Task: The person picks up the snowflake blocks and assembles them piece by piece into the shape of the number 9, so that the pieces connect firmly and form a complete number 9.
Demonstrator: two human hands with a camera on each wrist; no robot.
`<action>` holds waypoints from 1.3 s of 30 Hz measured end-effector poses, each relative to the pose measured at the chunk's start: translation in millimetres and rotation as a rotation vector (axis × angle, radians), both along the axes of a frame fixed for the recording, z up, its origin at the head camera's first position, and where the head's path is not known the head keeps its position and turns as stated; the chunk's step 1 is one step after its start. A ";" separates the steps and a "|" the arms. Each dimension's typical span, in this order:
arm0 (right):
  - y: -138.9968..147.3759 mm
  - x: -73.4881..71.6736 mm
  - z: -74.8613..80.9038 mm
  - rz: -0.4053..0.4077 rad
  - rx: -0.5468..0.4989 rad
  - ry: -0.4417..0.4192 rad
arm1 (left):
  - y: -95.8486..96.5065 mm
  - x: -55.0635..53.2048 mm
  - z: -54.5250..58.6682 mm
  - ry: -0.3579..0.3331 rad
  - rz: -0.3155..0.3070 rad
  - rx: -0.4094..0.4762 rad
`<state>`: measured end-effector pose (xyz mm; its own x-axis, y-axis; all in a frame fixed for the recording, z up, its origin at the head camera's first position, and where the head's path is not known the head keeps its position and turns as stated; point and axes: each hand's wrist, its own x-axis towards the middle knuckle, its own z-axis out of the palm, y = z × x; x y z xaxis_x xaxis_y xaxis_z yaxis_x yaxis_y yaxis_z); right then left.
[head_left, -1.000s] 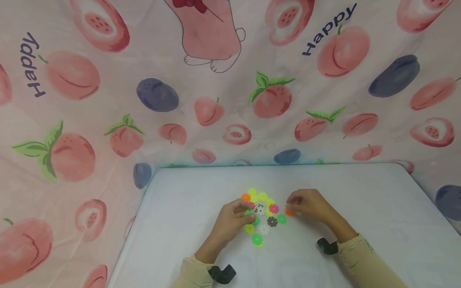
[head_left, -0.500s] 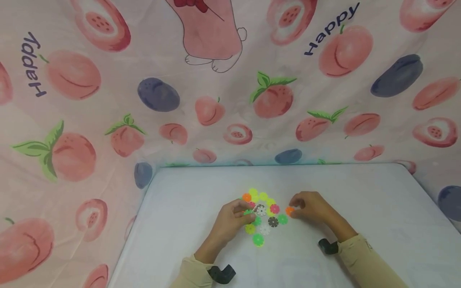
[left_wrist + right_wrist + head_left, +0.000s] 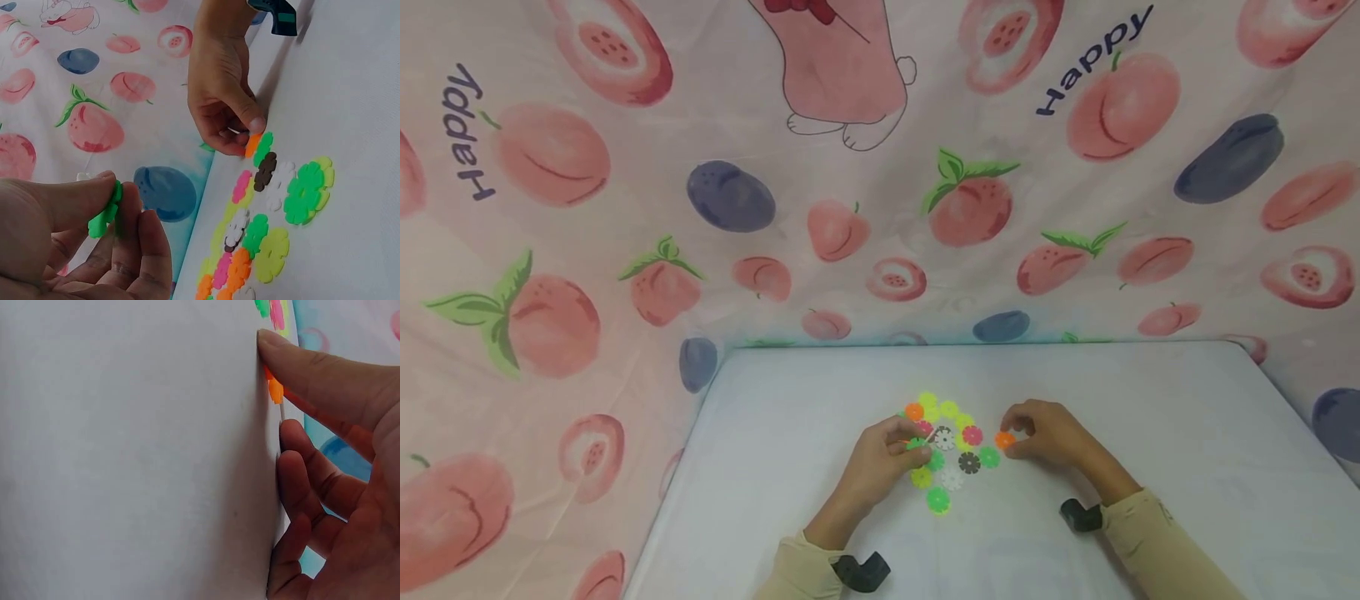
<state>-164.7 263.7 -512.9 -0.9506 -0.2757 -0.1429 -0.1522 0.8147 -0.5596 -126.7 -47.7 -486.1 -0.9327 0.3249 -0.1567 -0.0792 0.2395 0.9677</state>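
My left hand (image 3: 880, 458) is raised over the left side of a cluster of flower-shaped plastic discs. Its thumb and fingers pinch a green notched disc (image 3: 105, 212), with a white piece (image 3: 84, 177) showing just beside it. On the right of the cluster, my right hand (image 3: 1051, 432) is down at the table, thumb and index finger pinching an orange notched disc (image 3: 1004, 441). In the right wrist view the thumb partly covers that orange disc (image 3: 275, 390). Close to it lie a green disc (image 3: 989, 457) and a dark brown disc (image 3: 969, 462).
Pink (image 3: 972, 435), white (image 3: 951, 477), yellow and green discs lie flat or overlapping on the white table (image 3: 760, 433). One green disc (image 3: 938, 500) lies nearest me, over a yellow one. A fruit-printed cloth (image 3: 850, 183) hangs behind the table.
My right hand's fingers have shifted slightly at the orange disc, which now shows more between thumb and index finger. The left hand stays still with its green disc.
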 end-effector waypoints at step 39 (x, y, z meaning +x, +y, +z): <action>-8.1 8.7 10.9 -0.052 -0.354 -0.079 | 1.6 -0.2 -2.3 -0.020 0.015 -0.029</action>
<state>-156.0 255.6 -502.0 -0.9544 -0.2730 -0.1206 -0.0609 0.5737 -0.8168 -126.9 -46.1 -488.4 -0.9338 0.3062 -0.1850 -0.1025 0.2664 0.9584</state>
